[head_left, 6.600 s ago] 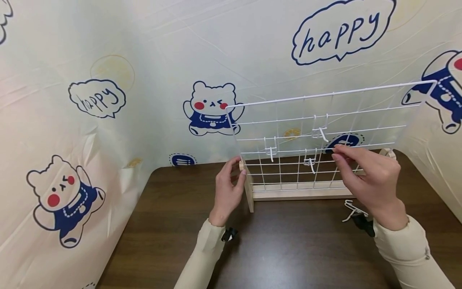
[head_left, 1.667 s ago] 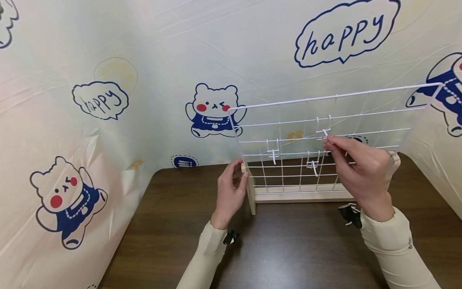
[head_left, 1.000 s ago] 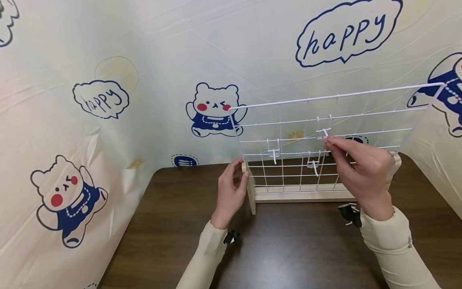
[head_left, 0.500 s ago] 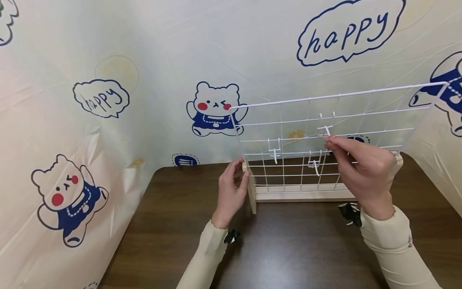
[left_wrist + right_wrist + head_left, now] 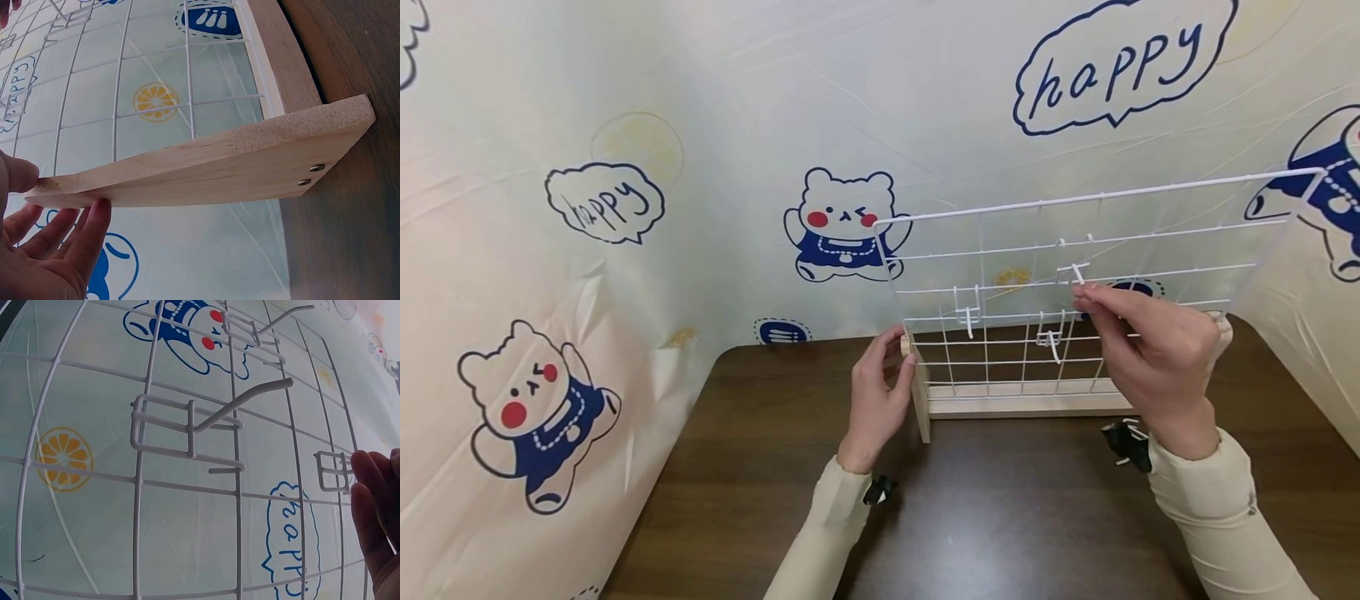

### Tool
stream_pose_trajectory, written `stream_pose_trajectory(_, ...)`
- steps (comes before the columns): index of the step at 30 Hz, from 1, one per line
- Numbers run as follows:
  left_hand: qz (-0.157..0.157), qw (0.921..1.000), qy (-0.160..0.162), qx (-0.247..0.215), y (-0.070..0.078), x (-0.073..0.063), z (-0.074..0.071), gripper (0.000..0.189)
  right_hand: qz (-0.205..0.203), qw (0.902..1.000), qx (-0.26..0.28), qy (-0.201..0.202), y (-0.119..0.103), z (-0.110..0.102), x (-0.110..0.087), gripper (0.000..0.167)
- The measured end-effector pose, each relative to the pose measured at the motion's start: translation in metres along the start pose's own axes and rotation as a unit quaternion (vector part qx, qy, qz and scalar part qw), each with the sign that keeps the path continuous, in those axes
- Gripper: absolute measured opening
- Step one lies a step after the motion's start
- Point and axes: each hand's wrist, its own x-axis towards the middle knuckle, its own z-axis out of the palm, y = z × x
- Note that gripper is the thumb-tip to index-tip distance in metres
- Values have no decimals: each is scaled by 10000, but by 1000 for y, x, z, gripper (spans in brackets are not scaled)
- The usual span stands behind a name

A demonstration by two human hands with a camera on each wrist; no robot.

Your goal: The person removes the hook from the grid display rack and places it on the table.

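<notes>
A white wire grid panel (image 5: 1120,250) stands upright in a pale wooden stand (image 5: 1030,400). My left hand (image 5: 878,400) grips the stand's left wooden upright (image 5: 187,165), thumb on one side and fingers on the other. My right hand (image 5: 1157,350) pinches the upper white wire hook (image 5: 1077,271) on the grid, by its protruding prong. In the right wrist view that hook (image 5: 332,472) lies against the grid at the fingertips; the fingers hide its prong. Two other white hooks hang on lower wires, a left hook (image 5: 968,317) and a middle hook (image 5: 1051,340).
A dark brown wooden table (image 5: 985,508) bears the stand. White wire on the table shows beside the black wrist camera (image 5: 1126,446), mostly hidden by it. A printed curtain (image 5: 722,108) hangs closely behind and at the left.
My right hand has moved left from beside the grid and pinched the upper hook. Within the last second that hook's upper wires show shorter above its frame. My left hand stays put.
</notes>
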Motion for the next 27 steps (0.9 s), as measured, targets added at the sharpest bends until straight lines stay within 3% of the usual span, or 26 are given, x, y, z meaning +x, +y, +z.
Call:
stream_pose_trajectory(7,19,10000,11,15,-2,2,0,39,-84,9999,-37,-146,0,0,-3,28)
stream_pose_trajectory(12,23,10000,26,35,-2,2,-1,38,-165,9995,9,-277,1,0,-4,39)
stream_pose_trajectory(27,30,10000,13,22,1,2,0,38,-215,9993,26,-309,2,-4,-7,40)
